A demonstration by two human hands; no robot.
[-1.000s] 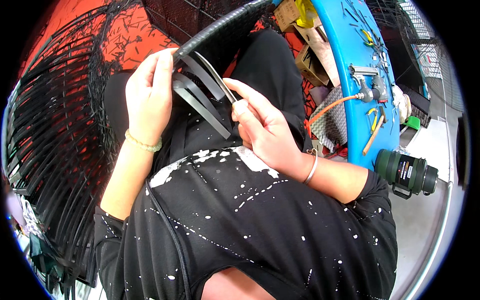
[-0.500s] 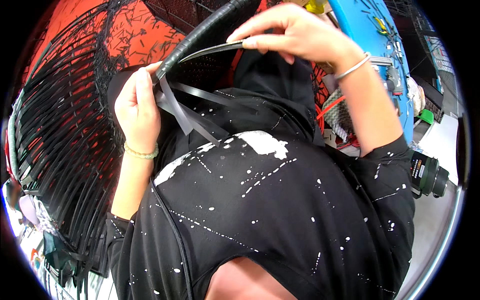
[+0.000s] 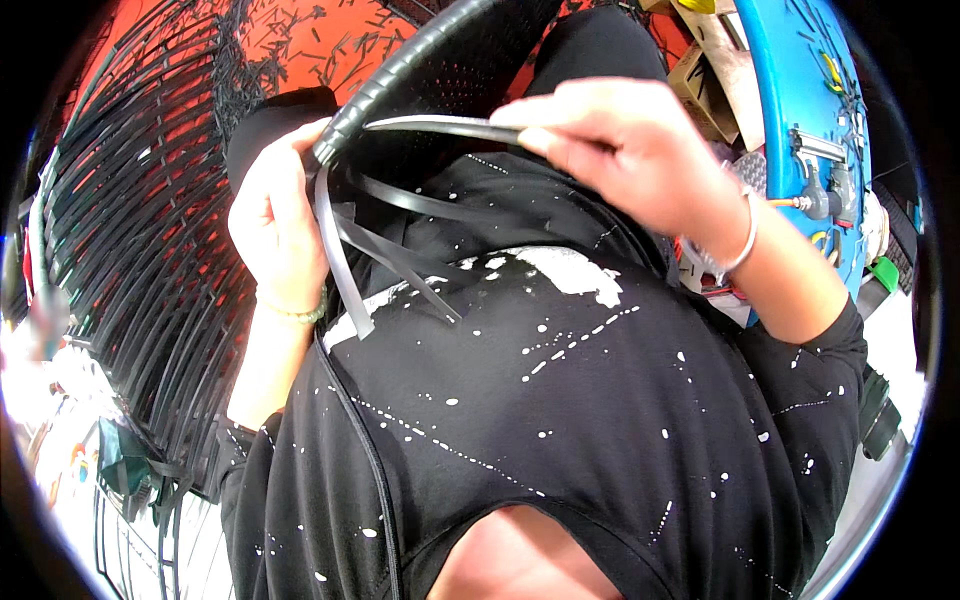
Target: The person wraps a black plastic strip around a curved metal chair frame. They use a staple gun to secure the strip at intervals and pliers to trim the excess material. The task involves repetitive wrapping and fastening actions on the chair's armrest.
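Observation:
A black woven panel [image 3: 478, 62] with a thick rim [image 3: 395, 78], wrapped in flat strip, lies over my lap. My left hand [image 3: 272, 215] is closed round the near end of this rim, fingers partly hidden behind it. From the rim a flat, shiny black weaving strip [image 3: 435, 123] runs to the right. Its other end is pinched between the thumb and fingers of my right hand [image 3: 635, 150], which is slightly blurred. Several loose strip ends [image 3: 338, 265] hang from the rim below my left hand, in front of my black shirt.
Many long black strips [image 3: 150, 220] spread out at the left. Short black offcuts [image 3: 330, 45] litter the red surface beyond. At the right a blue table [image 3: 785, 95] carries an air tool [image 3: 825, 195] and yellow-handled pliers [image 3: 832, 70]. A cardboard box [image 3: 705, 95] stands beside it.
My right hand has moved right and a little nearer, still pinching the strip. My left hand stays on the rim. The loose strip ends have shifted, and the whole view has turned slightly.

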